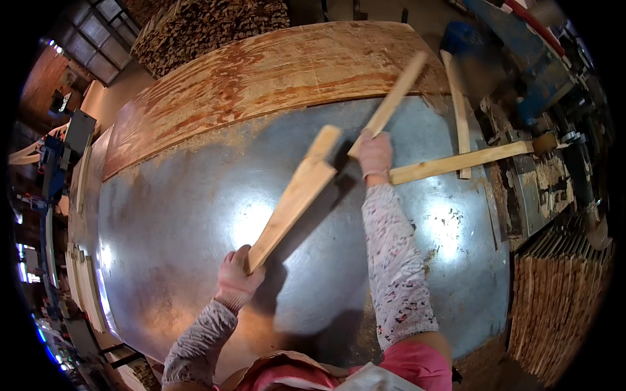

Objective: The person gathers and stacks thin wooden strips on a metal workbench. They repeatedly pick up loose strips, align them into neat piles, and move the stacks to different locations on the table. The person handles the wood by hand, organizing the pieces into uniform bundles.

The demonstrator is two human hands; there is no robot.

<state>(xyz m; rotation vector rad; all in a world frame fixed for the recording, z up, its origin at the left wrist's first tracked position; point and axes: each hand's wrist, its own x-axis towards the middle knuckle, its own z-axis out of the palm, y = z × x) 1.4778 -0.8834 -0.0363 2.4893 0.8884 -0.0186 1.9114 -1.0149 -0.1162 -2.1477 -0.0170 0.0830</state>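
My left hand, in what looks like a pale pink knit glove, is closed round the near end of some wooden strips. They overlap and slant up to the right over the metal table. My right hand, farther forward, is closed on the lower end of another wooden strip that points away to the upper right. Just right of that wrist, one more wooden strip reaches across to the machine at the right. Another strip lies lengthwise, crossing near it.
A grey metal tabletop lies before me, with a plywood sheet along its far side. Machinery stands at the right, above a stack of wooden strips. Behind the table is a large wood pile. Boards lean at the left.
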